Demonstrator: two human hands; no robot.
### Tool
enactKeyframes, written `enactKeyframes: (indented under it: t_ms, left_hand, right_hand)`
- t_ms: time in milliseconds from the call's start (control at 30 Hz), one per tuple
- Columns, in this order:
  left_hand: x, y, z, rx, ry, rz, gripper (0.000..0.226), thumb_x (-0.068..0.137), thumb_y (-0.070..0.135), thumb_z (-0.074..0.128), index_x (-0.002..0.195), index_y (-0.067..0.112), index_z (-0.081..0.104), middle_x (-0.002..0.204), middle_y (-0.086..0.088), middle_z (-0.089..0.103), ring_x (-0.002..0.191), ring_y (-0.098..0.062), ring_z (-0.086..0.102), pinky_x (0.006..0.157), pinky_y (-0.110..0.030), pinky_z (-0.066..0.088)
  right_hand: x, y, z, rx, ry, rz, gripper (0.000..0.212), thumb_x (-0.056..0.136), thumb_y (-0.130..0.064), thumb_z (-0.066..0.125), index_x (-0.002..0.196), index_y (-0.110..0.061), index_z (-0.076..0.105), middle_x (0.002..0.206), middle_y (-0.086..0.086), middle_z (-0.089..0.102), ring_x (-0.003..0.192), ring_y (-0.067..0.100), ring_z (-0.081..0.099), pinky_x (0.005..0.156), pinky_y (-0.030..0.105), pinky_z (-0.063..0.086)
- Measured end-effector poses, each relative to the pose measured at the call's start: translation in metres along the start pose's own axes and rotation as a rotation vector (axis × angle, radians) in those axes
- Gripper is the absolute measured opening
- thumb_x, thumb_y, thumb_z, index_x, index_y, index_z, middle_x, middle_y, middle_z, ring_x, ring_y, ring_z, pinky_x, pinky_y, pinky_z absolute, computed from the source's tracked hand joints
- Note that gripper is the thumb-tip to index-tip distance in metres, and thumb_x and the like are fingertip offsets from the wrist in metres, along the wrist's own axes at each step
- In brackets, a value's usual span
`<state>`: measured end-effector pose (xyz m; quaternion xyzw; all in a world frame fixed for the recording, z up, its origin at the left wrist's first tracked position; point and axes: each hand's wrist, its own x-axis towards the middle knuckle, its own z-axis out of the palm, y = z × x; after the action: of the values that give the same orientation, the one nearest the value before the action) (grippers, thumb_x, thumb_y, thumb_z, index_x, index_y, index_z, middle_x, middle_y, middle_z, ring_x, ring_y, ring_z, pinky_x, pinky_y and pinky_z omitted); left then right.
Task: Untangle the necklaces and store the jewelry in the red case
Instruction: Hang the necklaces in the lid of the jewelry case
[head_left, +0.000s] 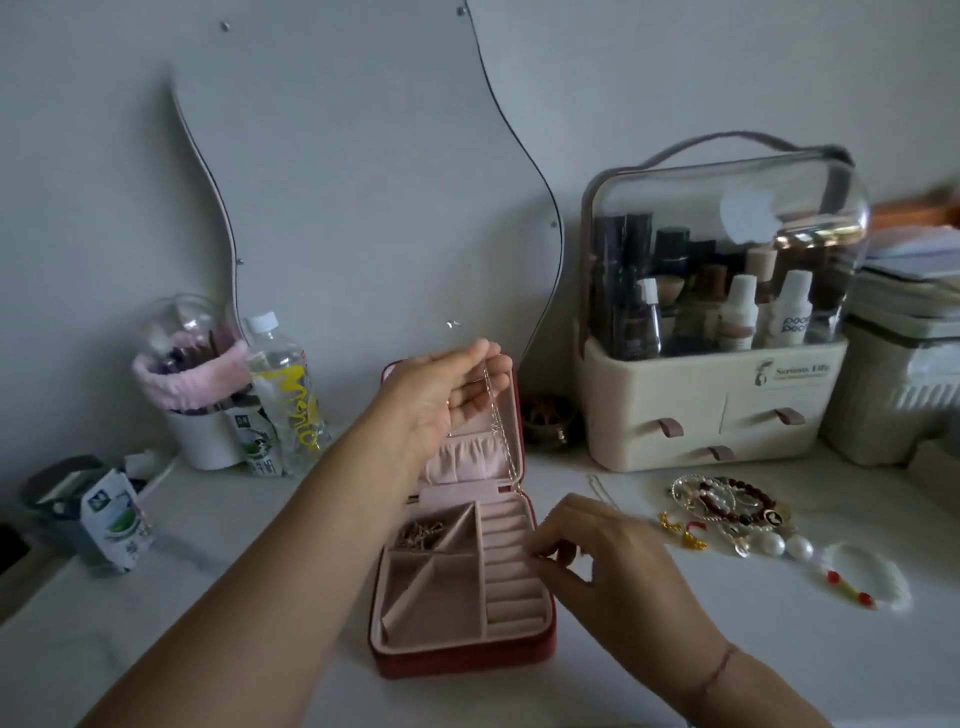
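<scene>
The red case (462, 662) lies open on the white table, pink-lined, with its lid upright behind. A small heap of silver chain (418, 534) fills its upper-left compartment. My left hand (447, 400) is raised above the case, palm toward me, and pinches the top of a thin silver necklace (497, 421) that hangs straight down to the case's right rim. My right hand (597, 558) hovers at that rim beside the ring rolls, fingers curled near the chain's lower end; whether they pinch it is unclear. More jewelry (727, 506) lies in a pile to the right: bead bracelets, pearls, gold pieces.
A cream cosmetics organizer (711, 405) with a clear dome stands behind the jewelry pile. A water bottle (288, 389), a cup with a pink band (200, 410) and drink cartons (117, 525) sit at the left. A wavy mirror (363, 182) hangs on the wall.
</scene>
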<state>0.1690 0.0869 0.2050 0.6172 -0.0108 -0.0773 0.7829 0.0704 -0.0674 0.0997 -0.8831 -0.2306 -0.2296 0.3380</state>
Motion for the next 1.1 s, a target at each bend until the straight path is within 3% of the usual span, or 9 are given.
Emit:
enactKeyframes:
  t_ms: [167,333,433,567,700,800,900,1100]
  left_hand:
    - [0.016,0.026,-0.021,0.024,0.066,0.111,0.012,0.094,0.019,0.059,0.088,0.014,0.068,0.073,0.002,0.075,0.067,-0.008,0.069,0.061,-0.016,0.053]
    - [0.016,0.033,-0.032,0.051,0.051,0.161,0.012,0.093,0.02,0.061,0.087,0.015,0.07,0.076,0.002,0.075,0.071,-0.008,0.068,0.069,-0.019,0.052]
    - [0.012,0.028,-0.034,0.077,0.001,0.166,0.013,0.092,0.02,0.061,0.086,0.015,0.072,0.08,0.002,0.075,0.073,-0.008,0.067,0.071,-0.02,0.051]
    - [0.006,0.021,-0.03,0.142,-0.044,0.205,0.015,0.091,0.02,0.061,0.086,0.016,0.074,0.083,0.002,0.074,0.08,-0.01,0.063,0.077,-0.023,0.049]
    - [0.002,0.02,-0.027,0.223,-0.028,0.258,0.017,0.09,0.024,0.061,0.084,0.022,0.076,0.087,0.008,0.075,0.082,-0.003,0.062,0.088,-0.025,0.044]
    - [0.002,0.02,-0.028,0.237,-0.031,0.275,0.017,0.091,0.025,0.061,0.083,0.023,0.076,0.088,0.009,0.075,0.08,-0.002,0.065,0.088,-0.026,0.044]
    - [0.003,0.018,-0.03,0.241,-0.037,0.277,0.016,0.09,0.026,0.061,0.085,0.023,0.076,0.088,0.008,0.075,0.082,-0.004,0.066,0.086,-0.026,0.045]
    - [0.009,0.013,-0.038,0.275,0.077,0.32,0.015,0.092,0.022,0.062,0.083,0.021,0.074,0.087,0.008,0.075,0.079,-0.006,0.064,0.074,-0.019,0.046]
  right_hand:
    - [0.028,0.001,0.021,0.026,-0.062,-0.024,0.007,0.074,-0.02,0.067,0.079,-0.025,0.066,0.078,-0.013,0.06,0.073,0.004,0.053,0.064,0.017,0.045]
    - [0.046,0.002,0.027,0.046,-0.146,-0.006,0.007,0.077,-0.027,0.071,0.083,-0.026,0.067,0.081,-0.013,0.058,0.074,-0.004,0.051,0.065,0.011,0.041]
    - [0.069,-0.001,0.019,0.202,-0.037,0.139,0.011,0.082,-0.032,0.068,0.092,-0.029,0.065,0.087,-0.016,0.06,0.083,-0.003,0.055,0.072,0.012,0.047]
    - [0.112,-0.006,0.009,0.574,0.15,0.246,0.008,0.083,-0.022,0.069,0.089,-0.027,0.069,0.089,-0.006,0.071,0.084,0.01,0.067,0.078,0.021,0.054]
    - [0.137,-0.008,0.008,0.75,0.111,0.242,0.013,0.084,-0.018,0.068,0.084,-0.007,0.073,0.069,-0.01,0.068,0.066,-0.001,0.06,0.069,0.013,0.047]
    - [0.14,-0.006,0.009,0.893,0.078,0.228,0.017,0.083,-0.011,0.067,0.084,0.006,0.069,0.068,-0.001,0.064,0.062,-0.002,0.055,0.067,0.012,0.045]
    - [0.139,-0.006,0.011,0.945,0.072,0.207,0.008,0.082,-0.007,0.067,0.079,0.001,0.068,0.068,0.002,0.063,0.062,0.0,0.054,0.066,0.012,0.045]
    - [0.142,0.0,0.011,0.901,0.105,0.236,0.012,0.08,-0.015,0.068,0.077,-0.003,0.069,0.067,0.002,0.062,0.065,0.006,0.053,0.068,0.016,0.046]
